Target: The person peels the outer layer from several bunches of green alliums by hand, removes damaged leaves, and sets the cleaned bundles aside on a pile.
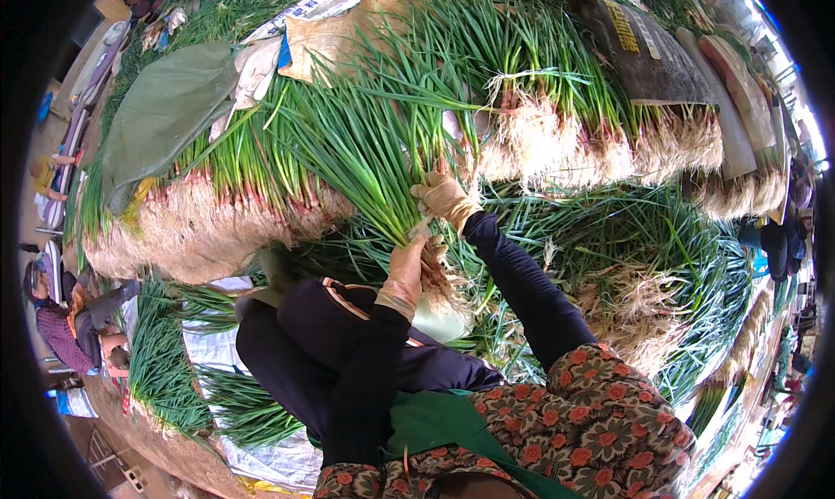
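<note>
Floral garment (578, 421); bunch (389, 207) slanted, leaves (352, 155) upper left.

Brown, bare floor (165, 451) carries wrinkled white plastic sheeting (209, 349), with bunches of long, slender green stalks (257, 403) lying directly on the sheeting, leaving white strips exposed between them.

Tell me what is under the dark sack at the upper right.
Pale roots and the reddish lower ends of stalks show below the dark sack. Whatever lies beneath the rest of it is covered and cannot be seen.
</note>
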